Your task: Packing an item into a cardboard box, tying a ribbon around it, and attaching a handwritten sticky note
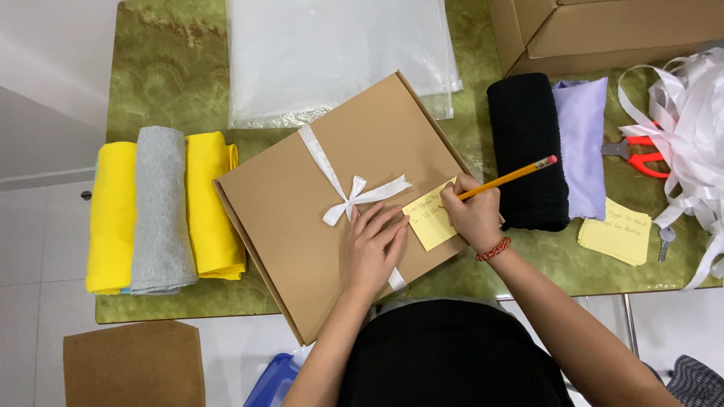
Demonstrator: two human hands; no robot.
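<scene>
- Cardboard box (302,226), flat and brown, lies turned askew on the green marbled table (162,83); its 6 o'clock corner juts past the table's near edge, toward the person's lap.
- Free room around the box is narrow: at 9 o'clock, rolled cloths, yellow (111,218), grey (161,211) and yellow (213,207), lie just beside its left edge.
- At 12 o'clock, a clear plastic sheet (339,56) lies with its lower part tucked under the box's far corner.
- At 3 o'clock, a black rolled cloth (528,143) sits just beside the box, touching a lilac cloth (584,143); beyond these lie red-handled scissors (641,154) and a tangle of white ribbon (694,128).
- At 4 o'clock, a stack of yellow notes (618,234) rests near the table's near edge, well apart from the box.
- At 1 o'clock, a large carton (618,30) fills the table's far corner.
- White ribbon bow (354,200) is tied across the box lid, its band running from the far edge down toward the near edge.
- Yellow sticky note (430,222) lies on the lid at 3 o'clock of the bow, with handwriting on it.
- Left hand (369,245) lies flat, fingers spread loosely, pressing the lid and touching the note's left edge.
- Right hand (475,215) pinches a yellow pencil (513,177), fingers closed around it, tip on the note, eraser end pointing to 2 o'clock.
</scene>
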